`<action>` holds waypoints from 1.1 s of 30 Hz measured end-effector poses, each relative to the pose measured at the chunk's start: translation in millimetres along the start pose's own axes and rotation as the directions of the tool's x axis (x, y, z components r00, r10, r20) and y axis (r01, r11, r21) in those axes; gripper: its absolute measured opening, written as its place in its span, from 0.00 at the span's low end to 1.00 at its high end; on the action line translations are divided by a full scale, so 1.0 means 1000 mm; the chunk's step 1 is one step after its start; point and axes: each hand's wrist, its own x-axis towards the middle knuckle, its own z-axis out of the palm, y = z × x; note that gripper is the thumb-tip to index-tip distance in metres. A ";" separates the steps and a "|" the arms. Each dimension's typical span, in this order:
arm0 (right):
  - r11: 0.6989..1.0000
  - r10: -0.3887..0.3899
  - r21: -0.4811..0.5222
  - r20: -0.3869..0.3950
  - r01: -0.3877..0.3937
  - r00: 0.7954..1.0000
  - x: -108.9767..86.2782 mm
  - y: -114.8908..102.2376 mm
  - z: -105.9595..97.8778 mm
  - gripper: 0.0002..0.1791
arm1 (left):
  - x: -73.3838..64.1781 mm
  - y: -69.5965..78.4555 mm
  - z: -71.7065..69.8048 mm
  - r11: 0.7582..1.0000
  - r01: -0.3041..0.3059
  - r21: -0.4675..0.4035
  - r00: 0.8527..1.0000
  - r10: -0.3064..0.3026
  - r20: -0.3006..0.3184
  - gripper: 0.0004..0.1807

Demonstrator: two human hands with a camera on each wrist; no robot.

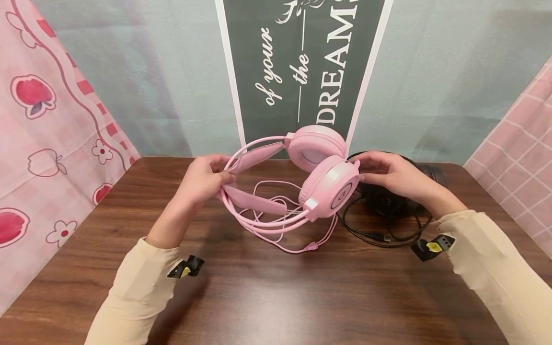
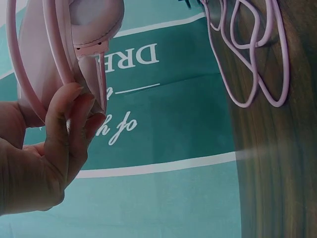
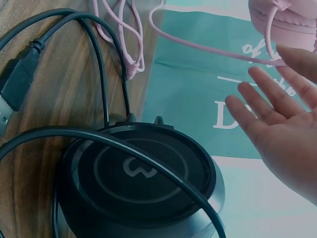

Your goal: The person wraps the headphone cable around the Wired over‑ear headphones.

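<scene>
Head view: wooden table (image 1: 258, 292) below pink headset (image 1: 320, 188); lettered poster (image 1: 310, 72) behind.

Held headset (image 1: 329, 189) was over table (image 1: 267, 287), headband (image 1: 258, 200) at your left hand (image 1: 200, 179), near earcup (image 1: 338, 194) by your right hand (image 1: 394, 175). Its cable (image 1: 310, 247) lay beneath on table. Second headset (image 1: 384, 203) lay at right, partly behind that hand, plug (image 1: 381, 237) before it. Poster (image 1: 297, 62) hung behind table; left cloth (image 1: 56, 129), right cloth (image 1: 513, 153) flanked.

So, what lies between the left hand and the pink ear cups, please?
In the head view, the pink headband and padded strap, with pink cable behind.
</scene>
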 end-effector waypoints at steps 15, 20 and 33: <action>0.977 -0.013 0.213 0.104 -0.009 0.994 -0.005 0.009 0.005 0.05 | 0.001 -0.010 -0.011 0.994 0.030 -0.102 0.998 -0.035 -0.044 0.19; 0.967 -0.011 0.254 0.115 -0.019 0.993 -0.011 0.015 0.006 0.05 | 0.000 -0.015 -0.018 0.993 0.029 -0.116 0.995 -0.039 -0.087 0.20; 0.934 -0.056 0.351 0.327 -0.067 0.943 -0.019 0.030 0.015 0.08 | -0.002 -0.025 -0.033 0.994 0.045 -0.098 0.988 -0.059 -0.142 0.20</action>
